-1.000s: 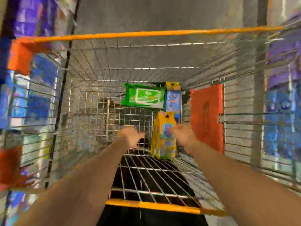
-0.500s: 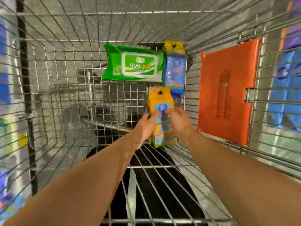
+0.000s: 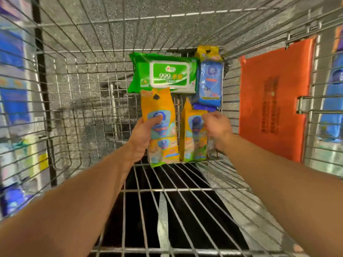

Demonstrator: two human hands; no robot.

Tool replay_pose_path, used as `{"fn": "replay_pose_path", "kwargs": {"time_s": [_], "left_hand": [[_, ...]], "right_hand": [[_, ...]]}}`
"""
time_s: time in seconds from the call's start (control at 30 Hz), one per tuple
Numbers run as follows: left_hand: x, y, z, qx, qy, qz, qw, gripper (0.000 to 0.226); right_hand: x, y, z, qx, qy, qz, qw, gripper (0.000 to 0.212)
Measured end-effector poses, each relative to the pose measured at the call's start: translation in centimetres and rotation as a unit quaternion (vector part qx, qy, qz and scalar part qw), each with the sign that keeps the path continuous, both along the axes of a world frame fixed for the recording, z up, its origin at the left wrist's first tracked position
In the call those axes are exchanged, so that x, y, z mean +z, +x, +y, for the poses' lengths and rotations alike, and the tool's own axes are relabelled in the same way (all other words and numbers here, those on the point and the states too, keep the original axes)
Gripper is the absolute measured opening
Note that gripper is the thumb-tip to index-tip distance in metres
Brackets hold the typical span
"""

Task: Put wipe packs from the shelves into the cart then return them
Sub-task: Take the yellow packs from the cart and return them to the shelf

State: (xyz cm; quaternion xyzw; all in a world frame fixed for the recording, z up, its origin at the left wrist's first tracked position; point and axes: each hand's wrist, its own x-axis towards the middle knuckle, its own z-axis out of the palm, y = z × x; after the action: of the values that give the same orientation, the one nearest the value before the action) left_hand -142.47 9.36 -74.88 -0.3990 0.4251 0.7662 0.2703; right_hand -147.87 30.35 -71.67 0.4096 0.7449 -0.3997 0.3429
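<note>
Both arms were stretched down into the wire cart (image 3: 78, 101), and a yellow wipe pack was gripped in each hand. The left hand (image 3: 143, 138) was closed round the left yellow pack (image 3: 159, 127), with the thumb laid across its printed front; that pack stood upright, and its top edge overlapped the lower edge of the green pack (image 3: 163, 75). The right hand (image 3: 216, 127) was closed on the right yellow pack (image 3: 193, 134), fingers curled over its upper right side, and this pack was turned partly edge-on. The two yellow packs were held just beside each other, with a narrow gap between them, near the middle of the cart floor. Farther in, the green pack lay flat with its white lid facing up. To its right, a blue pack (image 3: 209, 80) was seen, touching it, and another yellow pack (image 3: 207, 51) was wedged at the far wall behind the blue one. An orange panel (image 3: 274, 101) was fixed on the right wall. Blurred shelves (image 3: 13, 75) were seen through the left wires.
</note>
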Motion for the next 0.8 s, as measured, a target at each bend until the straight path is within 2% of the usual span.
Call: {"fn": "replay_pose_path", "kwargs": {"time_s": [0.07, 0.13, 0.2, 0.27, 0.33, 0.6, 0.67, 0.8], "left_hand": [[0.7, -0.4, -0.8, -0.025, 0.042, -0.004, 0.999, 0.010], [1.3, -0.4, -1.5, -0.017, 0.081, -0.009, 0.997, 0.012], [1.1, -0.3, -2.2, 0.002, 0.092, -0.020, 0.996, 0.026], [0.8, -0.1, -2.8, 0.009, 0.105, -0.018, 0.994, 0.039], [0.4, 0.1, -3.1, 0.015, 0.116, -0.033, 0.993, 0.045], [0.6, 0.5, -3.0, -0.012, 0.086, -0.019, 0.996, 0.044], [0.5, 0.7, -2.9, -0.007, 0.078, -0.030, 0.996, 0.044], [0.5, 1.3, -2.7, 0.003, 0.054, -0.034, 0.998, 0.053]], "right_hand": [[-1.0, 1.2, 0.9, 0.023, 0.063, -0.016, 0.998, 0.013], [-1.7, 2.5, 0.9, 0.004, 0.023, -0.057, 0.998, 0.029], [-2.1, 3.5, 0.4, -0.014, -0.021, -0.087, 0.996, 0.038], [-1.9, 4.1, -0.3, -0.034, -0.046, -0.095, 0.994, 0.029], [-2.0, 4.3, -0.3, -0.050, -0.050, -0.098, 0.993, 0.027], [-1.3, 4.2, 0.5, -0.033, -0.045, -0.108, 0.993, 0.032], [-1.3, 4.7, 0.4, -0.037, -0.035, -0.104, 0.993, 0.042], [-1.9, 5.3, -0.6, -0.045, -0.052, -0.108, 0.992, 0.083]]}}
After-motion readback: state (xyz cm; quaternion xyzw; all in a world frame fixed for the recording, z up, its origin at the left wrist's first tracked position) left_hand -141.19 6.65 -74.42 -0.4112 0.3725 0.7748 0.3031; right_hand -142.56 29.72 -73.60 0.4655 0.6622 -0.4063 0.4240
